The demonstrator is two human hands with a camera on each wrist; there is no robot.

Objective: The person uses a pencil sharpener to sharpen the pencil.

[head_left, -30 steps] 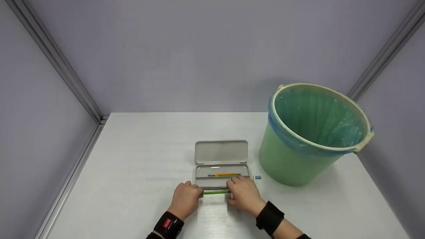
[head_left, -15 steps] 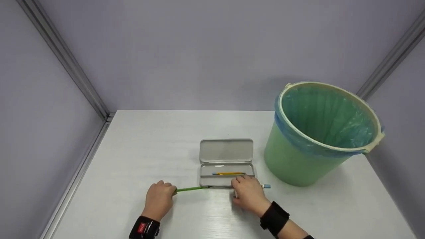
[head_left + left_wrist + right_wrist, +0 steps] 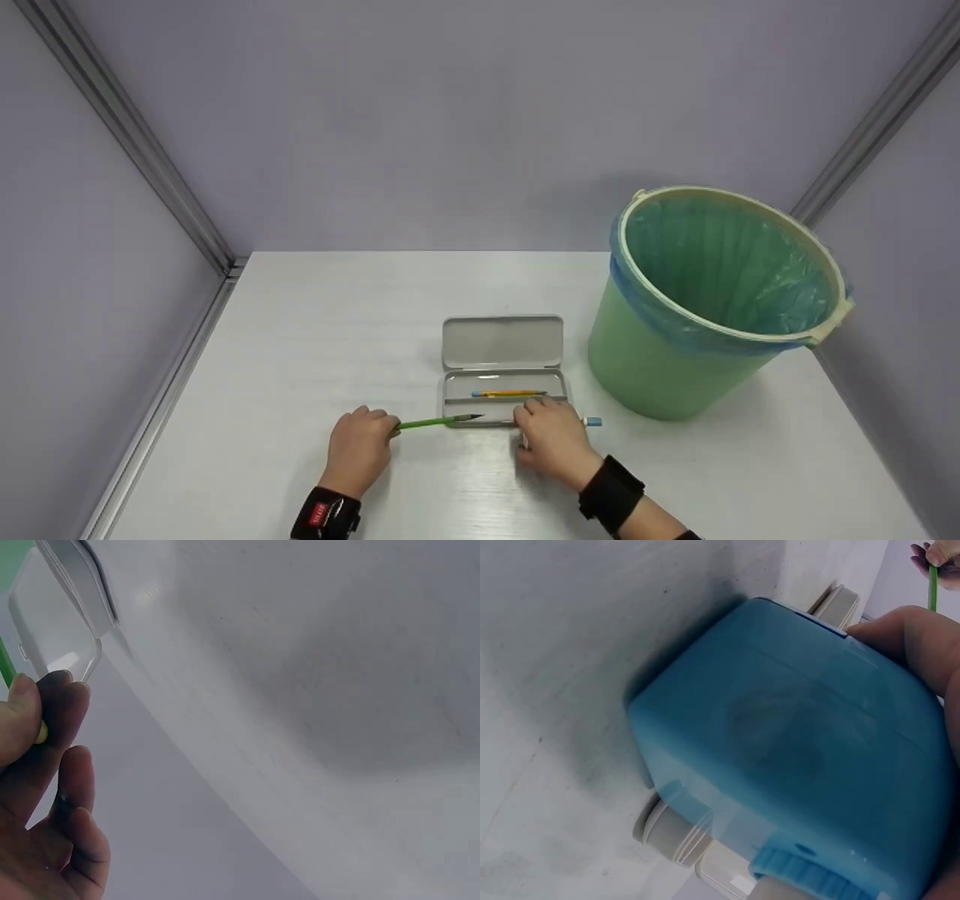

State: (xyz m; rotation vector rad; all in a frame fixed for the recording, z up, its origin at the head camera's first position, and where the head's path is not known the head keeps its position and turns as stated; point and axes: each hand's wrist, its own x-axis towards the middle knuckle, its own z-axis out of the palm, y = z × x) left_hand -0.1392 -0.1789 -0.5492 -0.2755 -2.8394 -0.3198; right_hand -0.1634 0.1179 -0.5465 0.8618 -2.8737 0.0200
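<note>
My left hand (image 3: 358, 448) pinches a green pencil (image 3: 426, 423) near its back end, thumb against fingers. The pencil's dark sharpened tip reaches over the front left of an open grey pencil case (image 3: 502, 343). A yellow pencil (image 3: 510, 393) lies in the case's rear compartment. In front of the case's right side, my right hand (image 3: 556, 439) grips a blue pencil sharpener (image 3: 780, 727), seen large in the right wrist view. Its light blue knob (image 3: 594, 421) sticks out to the right; the hand hides most of its body in the head view.
A green bin (image 3: 660, 367) with a blue liner bag stands to the right of the pencil case. Grey-lilac walls (image 3: 420, 135) enclose the white table (image 3: 337, 322) at the back and sides.
My left hand has moved left, drawing the green pencil away from my right hand. Its tip has since risen over the case's front edge. My right hand keeps its hold on the sharpener.
</note>
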